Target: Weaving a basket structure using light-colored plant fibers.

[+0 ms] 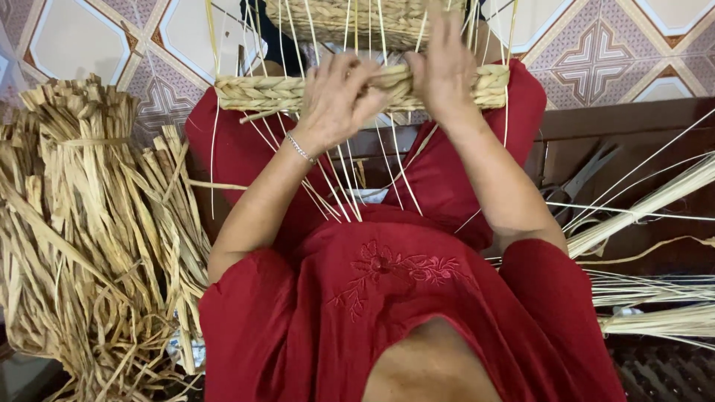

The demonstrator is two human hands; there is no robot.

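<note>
Between the knees, at the top of the view, both hands work on a braided straw band [283, 91] that runs across thin upright stakes [350, 186]. Left hand [339, 100] has its fingers curled and pinched down on the braid near its middle; right hand [445, 71] lies over the braid just beside it, fingers spread along the weave, so whether it pinches a strand I cannot tell. Keeping the braid pressed level against the row already woven, with even tension at each stake, seems the thing to mind. A half-woven basket [350, 18] of pale golden straw sits above the band. Bundled straw [82, 216] lies to the left, loose stalks [655, 201] and scissors [585, 182] to the right, on the dark wooden bench [633, 119].
</note>
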